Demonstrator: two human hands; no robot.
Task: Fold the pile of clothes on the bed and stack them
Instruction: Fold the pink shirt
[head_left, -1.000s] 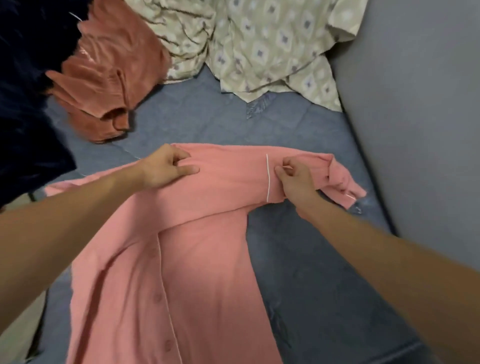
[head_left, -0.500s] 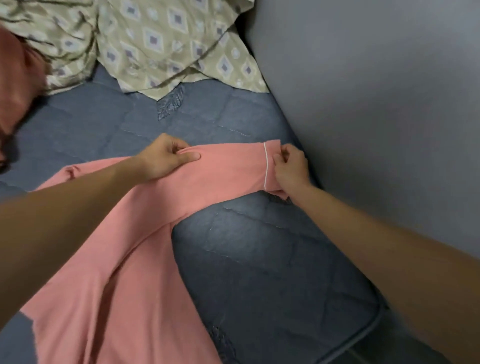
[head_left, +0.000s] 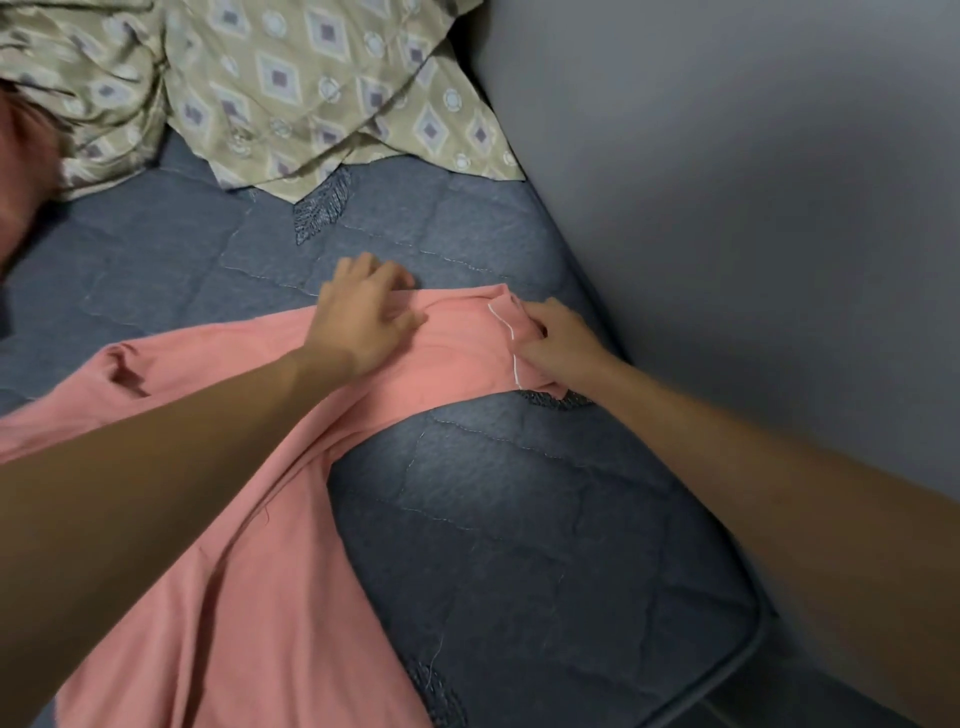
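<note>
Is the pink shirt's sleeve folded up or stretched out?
Stretched out. The sleeve lies flat across the bed, the left hand pressing on it and the right hand pinching its cuff.

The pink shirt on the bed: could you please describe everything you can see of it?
The pink shirt is soft, matte cloth, spread unfolded on the blue quilted mattress. One sleeve stretches toward the grey wall, its cuff edged with thin white piping. The left hand rests on the sleeve with fingers spread; the right hand pinches the cuff. Its lower part runs out of view.
</note>
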